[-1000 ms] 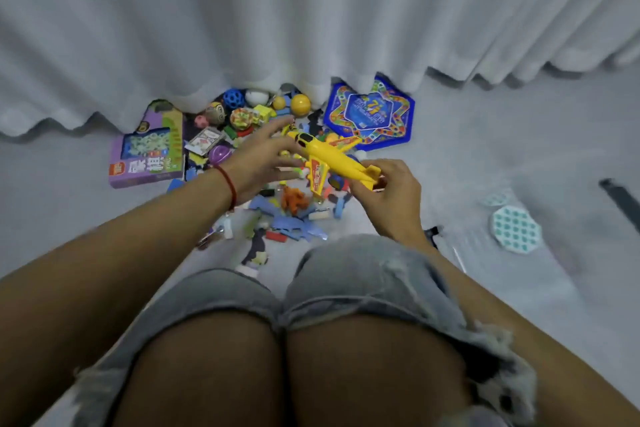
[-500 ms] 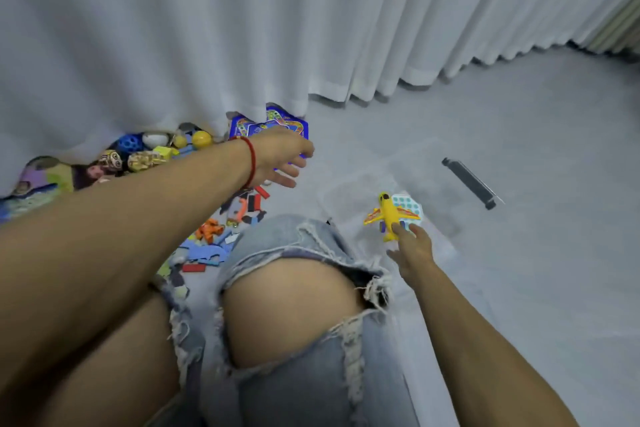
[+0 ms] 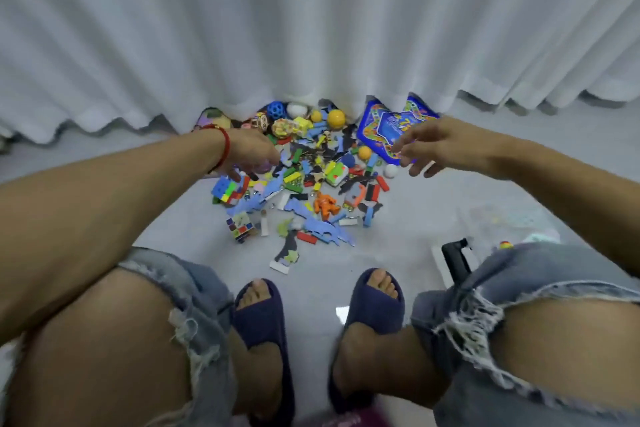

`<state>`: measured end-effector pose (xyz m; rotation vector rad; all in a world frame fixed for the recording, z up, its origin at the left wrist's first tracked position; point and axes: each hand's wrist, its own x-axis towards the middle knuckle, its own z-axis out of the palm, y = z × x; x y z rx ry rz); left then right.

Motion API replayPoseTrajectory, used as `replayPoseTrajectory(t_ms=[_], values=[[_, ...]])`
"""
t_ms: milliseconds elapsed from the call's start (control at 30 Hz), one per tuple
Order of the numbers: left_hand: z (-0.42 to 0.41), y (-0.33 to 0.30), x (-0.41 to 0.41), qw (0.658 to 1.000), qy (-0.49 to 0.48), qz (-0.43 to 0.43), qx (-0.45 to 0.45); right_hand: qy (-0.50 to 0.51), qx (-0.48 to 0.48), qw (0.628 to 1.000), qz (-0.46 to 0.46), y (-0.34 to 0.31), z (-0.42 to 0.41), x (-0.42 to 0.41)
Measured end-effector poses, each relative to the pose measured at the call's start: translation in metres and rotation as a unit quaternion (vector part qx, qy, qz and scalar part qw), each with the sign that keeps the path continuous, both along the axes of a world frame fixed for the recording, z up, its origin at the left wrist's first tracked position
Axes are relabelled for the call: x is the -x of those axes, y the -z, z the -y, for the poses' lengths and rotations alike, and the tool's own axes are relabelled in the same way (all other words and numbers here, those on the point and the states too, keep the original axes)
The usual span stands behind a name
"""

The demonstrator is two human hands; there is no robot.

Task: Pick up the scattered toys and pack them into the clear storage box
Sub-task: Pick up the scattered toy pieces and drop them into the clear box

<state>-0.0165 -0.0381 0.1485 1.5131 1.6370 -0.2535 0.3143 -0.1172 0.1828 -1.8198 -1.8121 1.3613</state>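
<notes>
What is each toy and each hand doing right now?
left hand: open, reaching down onto the toy pile.
right hand: open, fingers spread, holding nothing.
toy pile: scattered on the floor by the curtain.
orange figure: lying flat.
yellow ball: resting at the curtain's hem.
blue game board: flat, partly under the right hand.

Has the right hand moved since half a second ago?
Yes. The right hand has left the clear storage box and swung back toward the toy pile, now hovering open over the blue game board.
</notes>
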Motion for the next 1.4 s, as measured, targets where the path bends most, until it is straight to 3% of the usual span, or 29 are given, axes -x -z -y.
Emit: replayPoseTrajectory(t_ms=[67,167,333,500,600,733,833,967,1033,1133,1233,1333,1400], values=[[0.001,0.012,0.021,1.000,-0.025,0.005,-0.004,-0.094,0.001,0.994,0.063,0.008,-0.028,0.037],[0.010,0.059,0.052,0.994,-0.075,0.027,-0.079,-0.182,-0.003,0.975,0.125,0.048,-0.060,0.085],[0.041,0.162,0.095,0.988,-0.067,-0.078,-0.114,-0.273,-0.005,0.950,0.149,0.145,-0.080,0.143],[0.047,0.241,0.098,0.985,0.008,-0.110,-0.130,-0.296,-0.020,0.940,0.170,0.229,-0.077,0.179],[0.046,0.269,0.092,0.975,-0.011,-0.135,-0.176,-0.297,-0.070,0.936,0.177,0.251,-0.080,0.203],[0.051,0.284,0.092,0.958,-0.150,-0.097,-0.224,-0.328,-0.146,0.919,0.161,0.260,-0.104,0.250],[0.064,0.279,0.101,0.903,-0.325,-0.033,-0.280,-0.357,-0.176,0.907,0.135,0.276,-0.139,0.291],[0.073,0.263,0.122,0.856,-0.442,0.038,-0.263,-0.444,-0.257,0.840,0.177,0.310,-0.173,0.335],[0.073,0.262,0.126,0.825,-0.500,0.082,-0.251,-0.453,-0.283,0.823,0.194,0.326,-0.178,0.349],[0.070,0.259,0.121,0.756,-0.595,0.155,-0.226,-0.373,-0.355,0.844,0.149,0.334,-0.169,0.356],[0.066,0.241,0.104,0.689,-0.647,0.255,-0.201,-0.247,-0.357,0.898,0.070,0.313,-0.152,0.328],[0.059,0.211,0.076,0.671,-0.635,0.354,-0.147,-0.116,-0.255,0.959,-0.042,0.277,-0.120,0.267],[0.052,0.185,0.051,0.678,-0.597,0.417,-0.099,-0.038,-0.173,0.982,-0.071,0.243,-0.095,0.221]])
